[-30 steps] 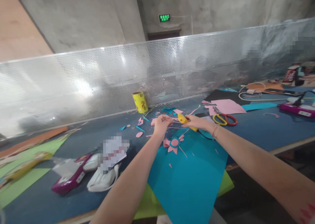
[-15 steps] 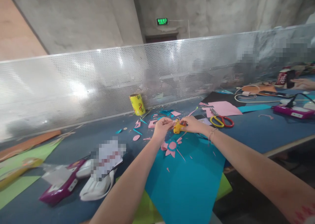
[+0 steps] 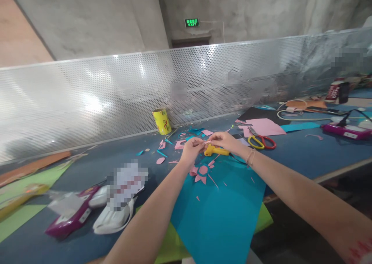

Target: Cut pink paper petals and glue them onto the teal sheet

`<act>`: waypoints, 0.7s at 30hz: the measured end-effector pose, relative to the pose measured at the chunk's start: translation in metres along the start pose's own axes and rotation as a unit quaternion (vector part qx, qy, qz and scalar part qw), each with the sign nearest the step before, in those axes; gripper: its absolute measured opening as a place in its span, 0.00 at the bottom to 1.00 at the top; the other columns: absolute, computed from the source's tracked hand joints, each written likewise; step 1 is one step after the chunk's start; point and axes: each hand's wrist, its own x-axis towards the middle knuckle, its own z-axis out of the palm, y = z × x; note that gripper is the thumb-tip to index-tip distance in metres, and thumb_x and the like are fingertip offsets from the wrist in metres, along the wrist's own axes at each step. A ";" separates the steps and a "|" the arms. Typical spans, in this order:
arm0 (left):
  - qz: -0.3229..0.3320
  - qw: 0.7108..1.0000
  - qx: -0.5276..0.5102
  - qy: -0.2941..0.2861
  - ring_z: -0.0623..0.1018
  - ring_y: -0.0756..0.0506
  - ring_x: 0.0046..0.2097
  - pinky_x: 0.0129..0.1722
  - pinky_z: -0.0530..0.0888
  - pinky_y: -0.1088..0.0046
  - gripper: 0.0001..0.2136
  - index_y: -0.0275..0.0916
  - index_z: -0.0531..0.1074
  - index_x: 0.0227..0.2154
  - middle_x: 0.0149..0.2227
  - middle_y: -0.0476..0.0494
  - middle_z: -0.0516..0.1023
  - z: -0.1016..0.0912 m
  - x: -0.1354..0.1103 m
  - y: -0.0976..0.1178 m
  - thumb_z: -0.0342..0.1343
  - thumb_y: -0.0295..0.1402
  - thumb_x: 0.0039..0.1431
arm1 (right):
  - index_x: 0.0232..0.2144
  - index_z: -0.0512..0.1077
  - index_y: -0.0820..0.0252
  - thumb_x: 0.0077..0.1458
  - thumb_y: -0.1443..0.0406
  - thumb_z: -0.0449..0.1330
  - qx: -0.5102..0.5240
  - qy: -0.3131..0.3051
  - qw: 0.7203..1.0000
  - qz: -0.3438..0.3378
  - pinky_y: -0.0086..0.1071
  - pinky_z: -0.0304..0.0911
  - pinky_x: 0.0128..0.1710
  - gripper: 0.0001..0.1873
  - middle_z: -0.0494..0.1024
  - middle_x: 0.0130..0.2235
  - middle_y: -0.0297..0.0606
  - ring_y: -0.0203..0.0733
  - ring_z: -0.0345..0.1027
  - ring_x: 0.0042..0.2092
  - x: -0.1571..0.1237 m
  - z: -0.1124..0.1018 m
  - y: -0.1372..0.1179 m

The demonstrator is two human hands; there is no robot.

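My left hand (image 3: pixel 193 150) and my right hand (image 3: pixel 223 140) meet above the far end of a blue paper sheet (image 3: pixel 217 213). Both are closed, pinching a small pink paper piece (image 3: pixel 207 142) between their fingertips. Just below my right hand lies a yellow glue gun (image 3: pixel 217 150), its dark cord trailing right. On the sheet, nearer to me, is a flower of pink paper petals around a pink disc (image 3: pixel 203 170) with a blue rim. Thin pink slivers lie about it.
Red-and-yellow scissors (image 3: pixel 263 141) rest on the right beside pink paper (image 3: pixel 266 127). A yellow tape roll (image 3: pixel 162 121) stands by the perforated metal screen (image 3: pixel 122 93). Purple power strips (image 3: pixel 72 217), a white pouch (image 3: pixel 113 219) and another yellow glue gun (image 3: pixel 24 199) lie around. Paper scraps litter the table.
My right hand has let go of the glue gun, which now lies on the sheet. That hand has moved slightly up and left, its fingertips now at the pink piece with my left hand's.
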 end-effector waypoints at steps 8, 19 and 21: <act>-0.009 1.000 0.011 -0.015 0.75 0.51 0.26 0.33 0.71 0.73 0.07 0.36 0.67 0.24 0.23 0.49 0.74 0.000 -0.001 0.001 0.60 0.25 0.39 | 0.34 0.72 0.63 0.49 0.66 0.58 -0.014 -0.018 0.998 -0.052 0.34 0.63 0.40 0.08 0.74 0.34 0.38 0.36 0.68 0.35 -0.001 0.001 0.002; 0.009 0.999 0.038 -0.014 0.72 0.53 0.24 0.28 0.68 0.77 0.07 0.37 0.67 0.24 0.22 0.50 0.73 -0.002 0.003 -0.003 0.58 0.25 0.38 | 0.33 0.71 0.62 0.49 0.64 0.57 -0.020 -0.008 0.999 -0.047 0.31 0.62 0.34 0.08 0.73 0.31 0.37 0.34 0.66 0.32 0.000 -0.001 0.003; 0.021 0.999 0.033 -0.007 0.72 0.53 0.24 0.28 0.68 0.77 0.07 0.37 0.66 0.23 0.20 0.51 0.72 -0.003 0.005 -0.003 0.58 0.25 0.38 | 0.33 0.71 0.62 0.49 0.65 0.57 -0.014 0.009 0.999 -0.039 0.31 0.62 0.33 0.08 0.73 0.31 0.37 0.34 0.66 0.30 0.000 -0.004 0.003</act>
